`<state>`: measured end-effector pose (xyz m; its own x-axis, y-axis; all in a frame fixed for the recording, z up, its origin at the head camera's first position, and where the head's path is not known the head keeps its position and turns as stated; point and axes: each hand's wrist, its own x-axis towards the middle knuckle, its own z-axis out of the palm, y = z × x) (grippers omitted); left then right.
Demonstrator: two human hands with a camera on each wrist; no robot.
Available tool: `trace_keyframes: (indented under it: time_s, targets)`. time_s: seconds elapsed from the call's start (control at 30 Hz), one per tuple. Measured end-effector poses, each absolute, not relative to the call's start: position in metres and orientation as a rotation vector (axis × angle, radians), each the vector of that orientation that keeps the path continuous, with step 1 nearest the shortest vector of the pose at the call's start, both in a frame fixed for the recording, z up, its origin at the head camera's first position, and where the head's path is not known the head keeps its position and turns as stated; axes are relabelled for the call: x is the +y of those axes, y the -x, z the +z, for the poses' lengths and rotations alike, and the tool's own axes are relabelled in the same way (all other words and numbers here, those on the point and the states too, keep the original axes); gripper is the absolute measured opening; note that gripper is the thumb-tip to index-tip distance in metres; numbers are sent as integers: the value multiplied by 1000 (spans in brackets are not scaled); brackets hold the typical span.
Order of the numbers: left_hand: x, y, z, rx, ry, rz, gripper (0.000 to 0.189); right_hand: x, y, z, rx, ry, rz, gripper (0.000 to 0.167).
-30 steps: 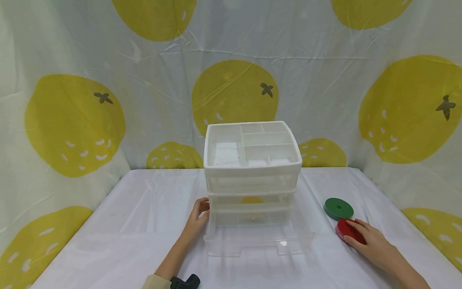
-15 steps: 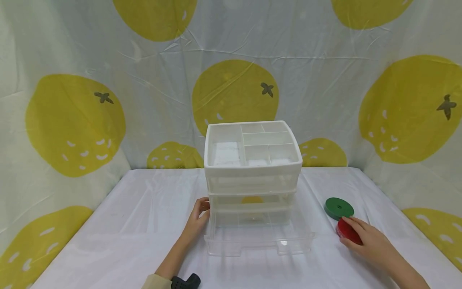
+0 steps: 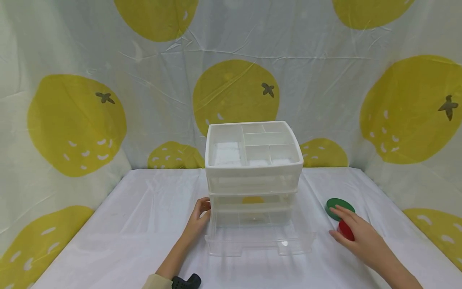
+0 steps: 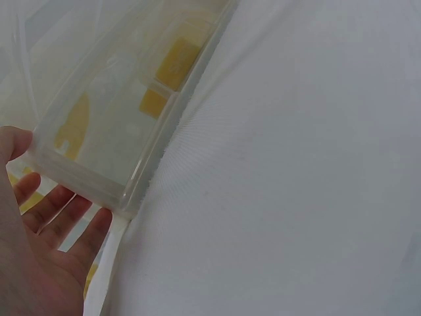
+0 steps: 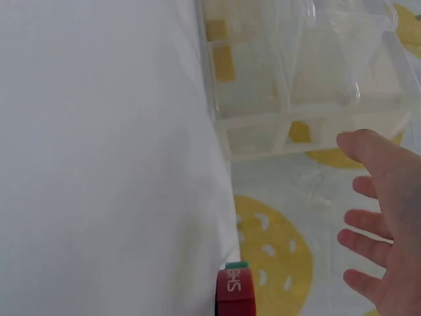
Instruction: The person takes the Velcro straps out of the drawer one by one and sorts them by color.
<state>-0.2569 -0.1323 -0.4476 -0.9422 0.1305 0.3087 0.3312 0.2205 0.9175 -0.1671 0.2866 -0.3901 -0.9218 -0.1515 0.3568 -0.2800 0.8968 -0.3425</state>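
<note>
The surface (image 3: 144, 245) bears the unit (image 3: 254, 171), bottom drawer (image 3: 260, 243) out; the left hand (image 3: 198, 214), fingers spread, touches the unit's side; the right hand (image 3: 357, 237), fingers apart, holds nothing above the red disc (image 3: 345, 230), beside the green disc (image 3: 338, 202); opening looks done; both discs, outside, seem left; only the right wrist view shows the red disc's lettering (image 5: 233, 282).

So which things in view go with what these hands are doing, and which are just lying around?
Likely part of the job:
white drawer unit, touched by the left hand
clear drawer, pulled out
red disc and green disc, with the right hand spread near them

Probably just surroundings:
white tablecloth
fruit-print curtain
black device at the left wrist
</note>
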Motion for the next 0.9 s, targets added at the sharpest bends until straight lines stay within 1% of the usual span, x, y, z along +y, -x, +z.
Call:
trace_keyframes:
  time_s: [0.2,0.43,0.53,0.7,0.9]
  targets:
    - [-131,256,-446,-2326,425,-1829,32,272,161,-387,-2527,-455,503,63]
    - [-127,241,-425,-2343,427,-1823,31,258,155,-382,-2407,-565,507,71]
    - [-127,238,-421,-2356,412,-1826,31,252,152,-379,-2387,-622,525,74]
    - [-127,237,-419,-2348,419,-1832,31,242,152,-377,-2238,-798,509,52]
    - [-127,238,-419,-2351,417,-1841,31,231,151,-381,-2053,-975,507,50]
